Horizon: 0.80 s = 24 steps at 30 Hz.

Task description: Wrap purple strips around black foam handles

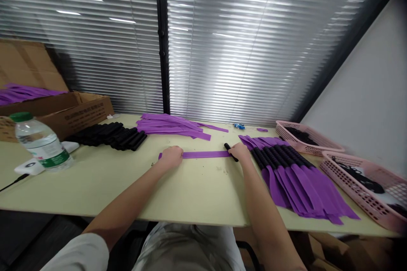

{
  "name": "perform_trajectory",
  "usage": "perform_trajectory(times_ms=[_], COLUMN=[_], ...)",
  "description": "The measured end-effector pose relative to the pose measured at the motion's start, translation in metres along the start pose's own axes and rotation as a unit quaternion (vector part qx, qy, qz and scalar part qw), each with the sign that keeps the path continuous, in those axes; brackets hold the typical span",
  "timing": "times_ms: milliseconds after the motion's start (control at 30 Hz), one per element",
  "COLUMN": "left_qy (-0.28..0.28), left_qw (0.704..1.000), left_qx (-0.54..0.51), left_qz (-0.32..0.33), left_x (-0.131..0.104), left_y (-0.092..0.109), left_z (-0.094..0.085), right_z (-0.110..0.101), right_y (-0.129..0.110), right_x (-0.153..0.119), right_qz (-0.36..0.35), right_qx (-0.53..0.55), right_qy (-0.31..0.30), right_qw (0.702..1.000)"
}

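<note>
A flat purple strap (206, 154) stretches straight between my hands, just over the middle of the table. Near its left end, my left hand (172, 156) is closed on it, and a short end pokes out past the fingers. At the other end my right hand (241, 152) is closed around a short black ribbed tube (227, 146), next to the strap's end; whether the strap runs into the tube is hidden by the fingers. To the right lies a row of purple straps with black tubes around them (280, 156). Loose purple straps (171, 125) are piled behind my hands.
Black tubes (111, 134) lie heaped at the left, near a water bottle (44, 146) and an open cardboard box (85, 112) with more purple straps. Two pink baskets (356, 186) with black items stand at the right. A small blue item (239, 126) lies at the back.
</note>
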<state>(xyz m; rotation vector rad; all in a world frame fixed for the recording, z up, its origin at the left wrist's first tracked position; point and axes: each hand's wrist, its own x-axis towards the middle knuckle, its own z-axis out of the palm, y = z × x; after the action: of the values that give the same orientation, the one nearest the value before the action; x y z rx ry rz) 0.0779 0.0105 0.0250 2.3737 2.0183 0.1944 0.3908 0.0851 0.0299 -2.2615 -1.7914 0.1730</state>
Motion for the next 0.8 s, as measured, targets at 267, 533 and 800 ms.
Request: perform_trajectory(times_ms=[267,533,800], left_qy=[-0.001,-0.001,-0.015], left_qw=[1.000,1.000,1.000], left_qx=[-0.011,-0.023,-0.019], left_qz=[0.020,0.022,0.007], left_x=[0.000,0.001,0.004], left_y=[-0.004,-0.007,-0.009], left_z=[0.002,0.005,0.003], right_z=[0.004,0.024,0.034], right_y=[0.000,-0.058,-0.079], right_x=[-0.011,-0.051,-0.059], right_qz=[-0.069,-0.283,-0.308], right_qx=[-0.034,-0.004,0.019], right_qy=[0.001,-0.049,-0.067], right_qw=[0.997,0.958,0.949])
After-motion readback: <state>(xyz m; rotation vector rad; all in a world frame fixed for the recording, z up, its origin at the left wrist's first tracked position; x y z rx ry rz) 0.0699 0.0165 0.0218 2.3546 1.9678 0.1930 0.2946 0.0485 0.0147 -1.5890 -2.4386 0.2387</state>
